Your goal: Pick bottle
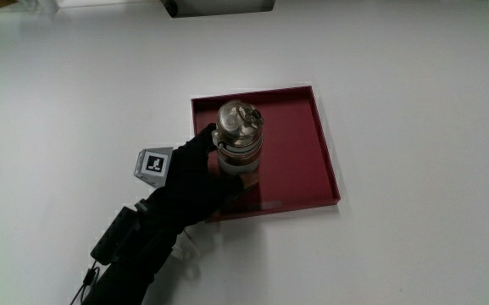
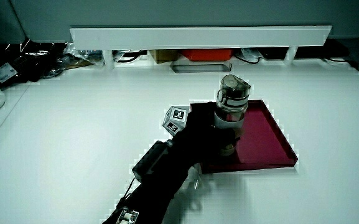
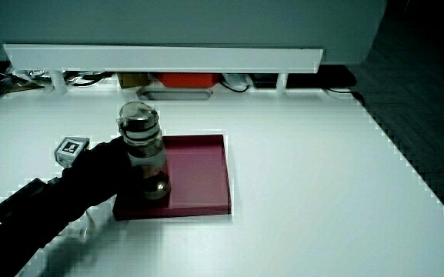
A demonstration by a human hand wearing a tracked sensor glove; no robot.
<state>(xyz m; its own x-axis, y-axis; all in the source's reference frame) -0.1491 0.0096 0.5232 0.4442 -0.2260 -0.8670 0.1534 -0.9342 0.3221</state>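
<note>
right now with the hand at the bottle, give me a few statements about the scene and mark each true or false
1. The bottle stands upright on the red tray. True.
2. The hand has its grip around the bottle's body. True: the gloved fingers wrap its side in the main view and in both side views.
3. The bottle lies on its side on the bare table. False: it is upright and within the tray.
4. The patterned cube sits on the back of the hand. True.
5. The tray holds several other things besides the bottle. False: only the bottle shows in it.
6. The bottle's lid is off and lies beside it. False: the cap is on top of the bottle.
</note>
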